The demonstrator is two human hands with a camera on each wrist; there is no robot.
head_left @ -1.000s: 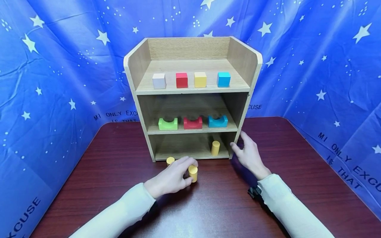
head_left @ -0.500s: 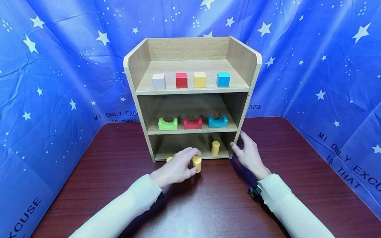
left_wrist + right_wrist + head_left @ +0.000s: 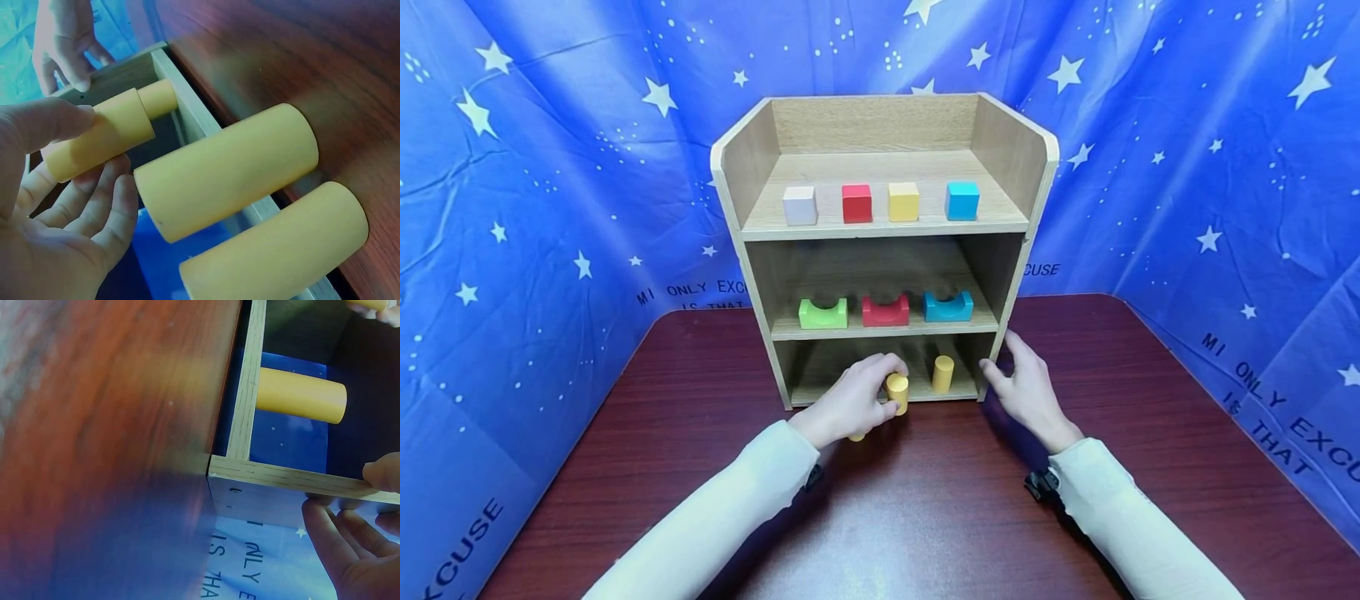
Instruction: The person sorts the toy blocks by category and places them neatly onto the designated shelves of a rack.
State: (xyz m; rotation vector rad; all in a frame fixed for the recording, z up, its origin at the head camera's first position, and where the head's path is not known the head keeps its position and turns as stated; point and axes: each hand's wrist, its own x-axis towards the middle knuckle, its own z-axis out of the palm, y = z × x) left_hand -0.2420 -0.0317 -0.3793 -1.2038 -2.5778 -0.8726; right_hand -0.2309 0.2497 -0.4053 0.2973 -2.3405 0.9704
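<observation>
My left hand (image 3: 852, 398) grips a yellow wooden cylinder (image 3: 898, 395) upright between thumb and fingers, in front of the shelf unit's bottom compartment. In the left wrist view the held cylinder (image 3: 103, 134) overlaps another cylinder (image 3: 159, 99) farther back. Two more yellow cylinders, a middle one (image 3: 228, 172) and a lower one (image 3: 278, 247), lie nearer that camera; in the head view my hand mostly hides them. One cylinder (image 3: 943, 375) stands at the bottom shelf's right. My right hand (image 3: 1030, 392) pinches the wooden shelf unit's right side panel (image 3: 294, 478), thumb inside, fingers outside.
White, red, yellow and blue cubes (image 3: 903, 202) line the top shelf. Green, red and blue arch blocks (image 3: 886, 312) sit on the middle shelf. The unit stands on a dark red-brown table (image 3: 925, 517), with a blue starry curtain (image 3: 550, 183) around it.
My left hand has carried the cylinder away from me, up to the bottom shelf's front. A cylinder formerly seen behind the hand is now covered by it. The right hand stays put.
</observation>
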